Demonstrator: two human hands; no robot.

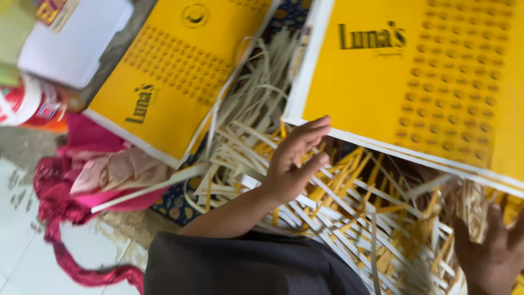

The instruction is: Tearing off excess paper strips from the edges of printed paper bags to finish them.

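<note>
Paper strips (338, 202), white and yellow, lie in a loose heap across the middle of the floor, spreading from under the two yellow sheets toward the lower right edge of the view. The left hand (292, 161) rests on this heap with its fingers (314, 131) stretched out and slightly spread, open and gripping nothing, the fingertips just beside the white lower edge of the large yellow sheet (382, 82). The right hand (494, 254) shows only in part at the lower right corner, lying on the strips with fingers apart; whether it grips any of them I cannot tell. The large yellow sheet, printed with rows of dots, covers the upper right and lies over the far part of the heap. A second yellow sheet (174, 76) lies tilted at the upper left, with strips running between the two. Near the left edge is a crumpled pink cloth (93, 175) on pale floor tiles (22, 246), with a red and white container (27, 104) above it. Dark fabric (245, 267) fills the bottom middle.
</note>
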